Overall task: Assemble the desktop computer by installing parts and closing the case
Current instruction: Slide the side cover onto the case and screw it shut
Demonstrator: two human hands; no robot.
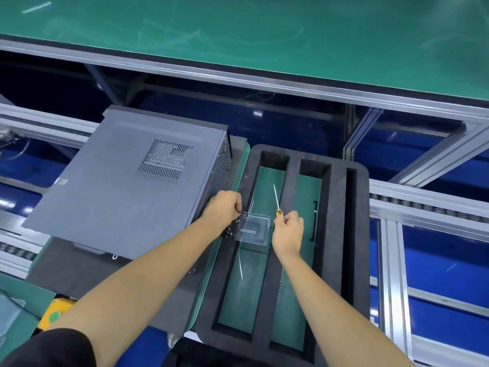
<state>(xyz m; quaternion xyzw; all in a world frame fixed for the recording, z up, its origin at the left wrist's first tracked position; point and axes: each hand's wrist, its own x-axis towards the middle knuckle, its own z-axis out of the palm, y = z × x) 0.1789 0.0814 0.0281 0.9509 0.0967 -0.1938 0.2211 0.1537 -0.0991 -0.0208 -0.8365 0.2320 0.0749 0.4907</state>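
A grey computer case [127, 186] lies on its side at the left of the worktop [238, 178], its closed side panel with a perforated vent facing up. Just beside its right edge sits a black foam tray [288, 178] with long slots that show green matting through them. The left hand [223, 207] is at the case's near right corner, its grip curled and pinching something small that cannot be made out, at the corner of a clear plastic container [254, 229] resting on the tray's left rail. The right hand [288, 229] grips an orange-handled screwdriver [276, 198], whose shaft points away over the tray's left slot. Aluminium framing [397, 260] and roller conveyor rails run along both sides over blue panels. A long green-topped bench [238, 30] spans the far edge. A yellow box with a green button [54, 315] sits at the near left corner.
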